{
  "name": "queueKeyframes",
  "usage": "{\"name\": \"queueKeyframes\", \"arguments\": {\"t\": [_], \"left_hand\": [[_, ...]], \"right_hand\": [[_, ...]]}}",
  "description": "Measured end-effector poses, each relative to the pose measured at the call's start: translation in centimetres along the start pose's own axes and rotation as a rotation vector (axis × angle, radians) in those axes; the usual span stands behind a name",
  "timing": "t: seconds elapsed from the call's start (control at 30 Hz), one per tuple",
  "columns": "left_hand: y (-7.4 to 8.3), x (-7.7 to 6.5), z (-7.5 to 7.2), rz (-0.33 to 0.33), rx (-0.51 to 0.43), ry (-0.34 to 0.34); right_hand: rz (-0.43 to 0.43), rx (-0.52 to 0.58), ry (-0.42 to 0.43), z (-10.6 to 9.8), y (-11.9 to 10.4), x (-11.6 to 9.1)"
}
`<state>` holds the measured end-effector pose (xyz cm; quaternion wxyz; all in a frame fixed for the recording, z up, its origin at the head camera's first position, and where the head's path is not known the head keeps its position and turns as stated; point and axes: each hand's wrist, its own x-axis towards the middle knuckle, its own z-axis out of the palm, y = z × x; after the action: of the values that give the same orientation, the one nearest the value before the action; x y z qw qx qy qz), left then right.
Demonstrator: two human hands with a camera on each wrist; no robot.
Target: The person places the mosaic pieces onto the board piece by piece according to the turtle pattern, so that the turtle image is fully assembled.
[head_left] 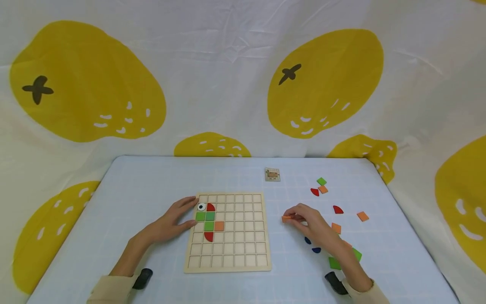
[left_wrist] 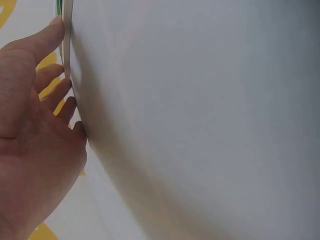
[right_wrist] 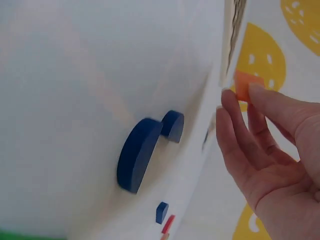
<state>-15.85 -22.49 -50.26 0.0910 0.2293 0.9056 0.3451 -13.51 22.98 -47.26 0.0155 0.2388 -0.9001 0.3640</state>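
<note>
Pinching an orange tile in the right hand, with blue pieces behind the fingers and half-hidden green tiles farther back, while touching the board with the relaxed left hand.

Passage: strips of tablecloth ran between the right edge of the grid board and the right hand, which pinched an orange tile, and along the board's near side. Obstacles, left and far: the left hand, which touched the board's left edge, and a picture card beyond the far right corner. Obstacles, right: blue pieces near the right hand, green tiles partly hidden by its forearm.
</note>
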Motion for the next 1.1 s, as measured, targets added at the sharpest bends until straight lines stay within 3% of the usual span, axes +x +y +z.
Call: {"name": "queueKeyframes", "arguments": {"t": [0.37, 1.1], "left_hand": [[-0.1, 0.2, 0.0, 0.011, -0.010, -0.005], [-0.3, 0.2, 0.1, 0.006, 0.014, 0.001]], "right_hand": [[-0.105, 0.074, 0.007, 2.3, -1.3, 2.3], [-0.082, 0.195, -0.086, 6.8, -6.4, 5.9]]}}
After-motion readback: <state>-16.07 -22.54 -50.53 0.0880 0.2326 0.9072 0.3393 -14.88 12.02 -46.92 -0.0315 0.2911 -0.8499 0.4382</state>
